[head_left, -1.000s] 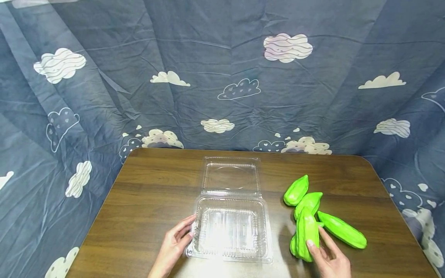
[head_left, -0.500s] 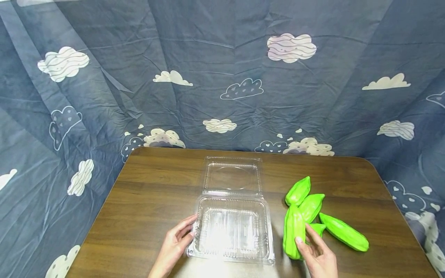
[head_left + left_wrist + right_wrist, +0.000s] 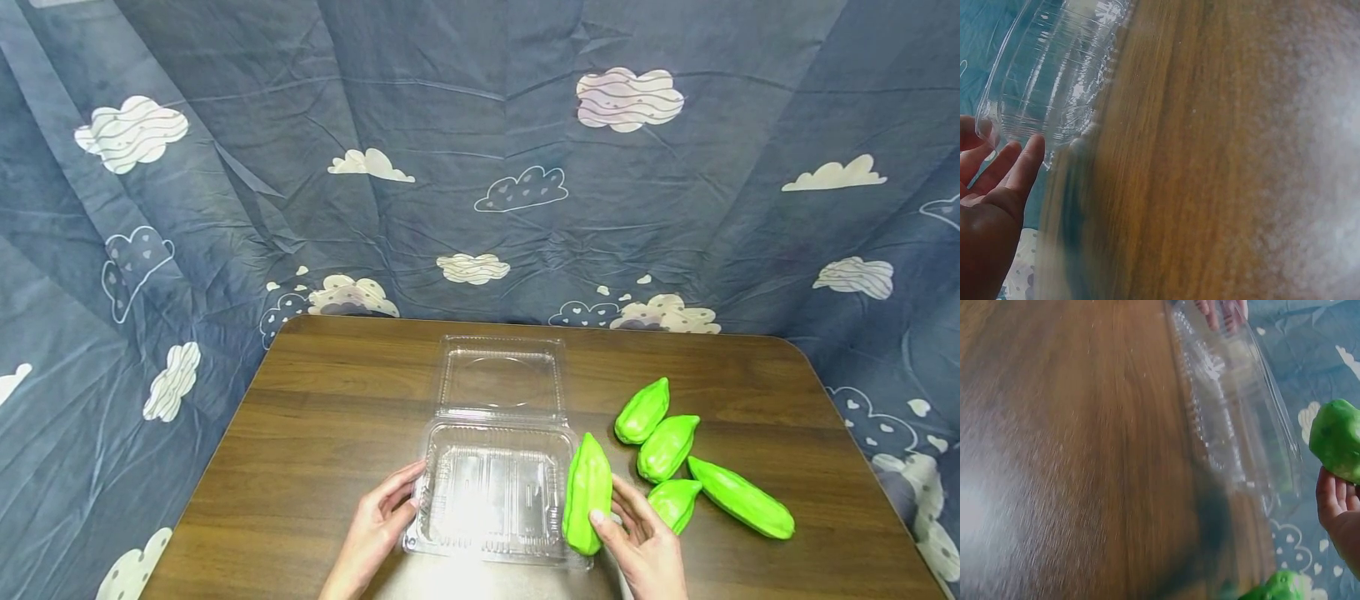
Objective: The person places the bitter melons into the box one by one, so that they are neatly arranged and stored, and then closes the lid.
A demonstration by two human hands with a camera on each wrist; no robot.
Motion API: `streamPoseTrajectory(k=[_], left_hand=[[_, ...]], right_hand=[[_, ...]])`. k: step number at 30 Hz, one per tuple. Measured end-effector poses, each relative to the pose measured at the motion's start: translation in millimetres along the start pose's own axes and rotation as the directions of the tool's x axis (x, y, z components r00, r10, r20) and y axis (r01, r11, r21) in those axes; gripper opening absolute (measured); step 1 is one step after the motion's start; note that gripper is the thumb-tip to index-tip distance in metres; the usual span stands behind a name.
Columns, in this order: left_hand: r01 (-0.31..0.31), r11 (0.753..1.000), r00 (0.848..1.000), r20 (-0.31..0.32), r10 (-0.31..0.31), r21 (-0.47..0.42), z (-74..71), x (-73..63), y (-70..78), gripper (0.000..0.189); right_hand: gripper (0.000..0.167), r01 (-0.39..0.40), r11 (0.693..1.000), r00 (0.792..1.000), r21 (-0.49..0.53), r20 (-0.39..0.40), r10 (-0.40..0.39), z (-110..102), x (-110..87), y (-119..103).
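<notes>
A clear plastic clamshell container (image 3: pixel 491 546) lies with its lid (image 3: pixel 501 375) folded back on the table. At its left rim my left hand (image 3: pixel 384 517) pinches the side wall between thumb and fingers. My right hand (image 3: pixel 643 533) holds a bright green, ridged gourd (image 3: pixel 587 496) by its right side, thumb on top and fingers behind. The gourd's pointed end faces away from me, and it overlaps the container's right rim in the head view. In the right wrist view, the gourd's blunt end (image 3: pixel 1338 440) shows above the container's level.
To the right lie several more green gourds: a back one (image 3: pixel 642 411), a middle one (image 3: pixel 667 448), one partly behind my right hand (image 3: pixel 675 502), and a long one (image 3: pixel 742 498). A dark cloud-print cloth (image 3: pixel 525 233) hangs behind the wooden table (image 3: pixel 330 417).
My right hand has lifted a gourd from the group and carried it left to the container's right rim. The left hand stays at the left rim.
</notes>
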State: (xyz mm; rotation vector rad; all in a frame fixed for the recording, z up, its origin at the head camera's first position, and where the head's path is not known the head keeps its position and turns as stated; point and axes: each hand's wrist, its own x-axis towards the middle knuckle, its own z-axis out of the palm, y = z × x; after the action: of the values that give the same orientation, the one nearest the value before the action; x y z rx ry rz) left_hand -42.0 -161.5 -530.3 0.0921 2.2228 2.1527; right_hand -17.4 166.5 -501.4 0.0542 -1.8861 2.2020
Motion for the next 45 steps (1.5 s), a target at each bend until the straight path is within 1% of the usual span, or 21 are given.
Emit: streamPoseTrajectory(k=[2, 5, 10, 14, 17, 22, 25, 29, 33, 35, 37, 39, 41, 45], left_hand=[[0.003, 1.0, 1.0, -0.004, -0.003, 0.002, 0.0, -0.4, -0.5, 0.047], [0.013, 1.0, 1.0, -0.013, -0.013, 0.003, 0.1, -0.3, -0.7, 0.047], [0.023, 1.0, 1.0, -0.018, -0.023, 0.002, 0.5, 0.9, -1.0, 0.049], [0.026, 1.0, 1.0, -0.014, -0.026, -0.005, 0.4, 0.9, -0.7, 0.05], [0.022, 1.0, 1.0, -0.009, -0.022, -0.014, 0.0, 0.9, -0.5, 0.049], [-0.017, 1.0, 1.0, 0.002, 0.017, 0.004, -0.5, 1.5, -0.2, 0.048], [-0.03, 0.999, 1.0, 0.009, 0.03, 0.015, -0.3, 1.3, -0.3, 0.047], [-0.004, 1.0, 1.0, 0.001, 0.004, 0.005, 0.4, 0.6, 0.7, 0.048], [0.029, 1.0, 1.0, -0.01, -0.03, -0.01, 1.1, 0.0, 2.7, 0.049], [0.043, 0.999, 0.999, -0.012, -0.043, -0.014, 1.5, -0.2, 3.6, 0.049], [0.044, 0.999, 0.999, -0.01, -0.044, -0.013, 1.6, -0.1, 3.5, 0.049], [0.05, 0.999, 0.999, -0.011, -0.05, -0.014, 1.7, 0.0, 3.2, 0.049], [0.039, 0.999, 0.999, -0.01, -0.039, -0.013, 1.6, 0.3, 2.1, 0.049], [0.01, 1.0, 1.0, -0.012, -0.01, -0.019, 2.3, 0.0, 1.4, 0.048]], right_hand=[[0.051, -0.006, 1.0, 1.0, 0.008, 0.012, 0.006, 5, -0.1, 0], [0.048, -0.032, 0.999, 0.999, -0.009, 0.015, 0.032, 15, 0.7, -1], [0.049, -0.096, 0.992, 0.995, -0.082, 0.019, 0.098, 30, 1.5, -3], [0.05, -0.105, 0.991, 0.992, -0.082, 0.062, 0.11, 39, -0.5, -2], [0.05, -0.12, 0.991, 0.989, -0.066, 0.082, 0.126, 46, -1.1, -1], [0.05, -0.162, 0.982, 0.982, -0.093, 0.087, 0.17, 57, -0.3, 1], [0.049, -0.154, 0.984, 0.979, -0.085, 0.12, 0.163, 63, 1.0, 3], [0.047, -0.115, 0.992, 0.977, -0.047, 0.177, 0.121, 71, 4.3, 6], [0.046, -0.128, 0.99, 0.969, -0.054, 0.207, 0.136, 78, 6.5, 8], [0.047, -0.157, 0.986, 0.962, -0.058, 0.218, 0.166, 81, 7.7, 9], [0.049, -0.187, 0.98, 0.954, -0.066, 0.227, 0.197, 83, 9.2, 10], [0.05, -0.198, 0.976, 0.95, -0.086, 0.23, 0.213, 84, 10.9, 10], [0.052, -0.205, 0.971, 0.946, -0.119, 0.228, 0.228, 86, 12.8, 10], [0.055, -0.243, 0.957, 0.93, -0.161, 0.241, 0.277, 89, 16.7, 11]])
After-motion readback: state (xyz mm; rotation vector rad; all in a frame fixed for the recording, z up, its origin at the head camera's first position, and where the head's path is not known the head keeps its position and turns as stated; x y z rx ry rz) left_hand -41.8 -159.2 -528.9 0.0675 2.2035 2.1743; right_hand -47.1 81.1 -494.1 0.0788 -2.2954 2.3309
